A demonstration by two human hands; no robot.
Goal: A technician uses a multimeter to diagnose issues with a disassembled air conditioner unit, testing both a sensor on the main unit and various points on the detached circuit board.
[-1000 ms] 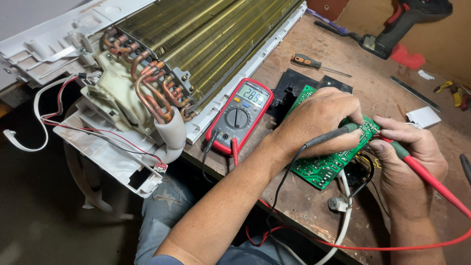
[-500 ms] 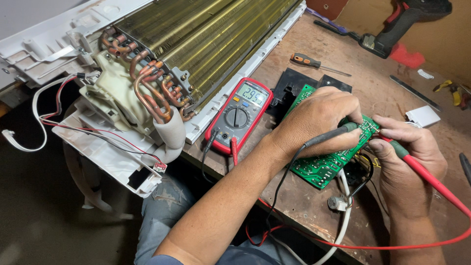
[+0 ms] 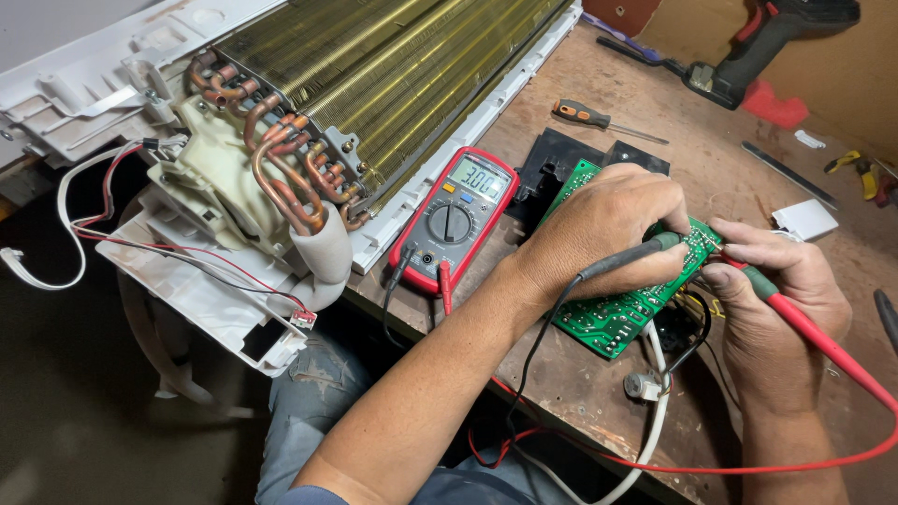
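Note:
A green circuit board (image 3: 613, 313) lies tilted on the wooden workbench. My left hand (image 3: 599, 229) rests on it and grips a black test probe (image 3: 622, 257), tip on the board. My right hand (image 3: 776, 299) holds a red test probe (image 3: 814, 327) whose tip touches the board's right edge. Both leads run to a red and grey multimeter (image 3: 456, 217) lying left of the board, its screen lit.
An opened air conditioner unit (image 3: 355, 84) with copper pipes (image 3: 281, 168) and fins fills the left. An orange-handled screwdriver (image 3: 585, 114), a cordless drill (image 3: 767, 42), pliers (image 3: 856, 173) and a small white box (image 3: 806, 220) lie on the bench (image 3: 692, 140).

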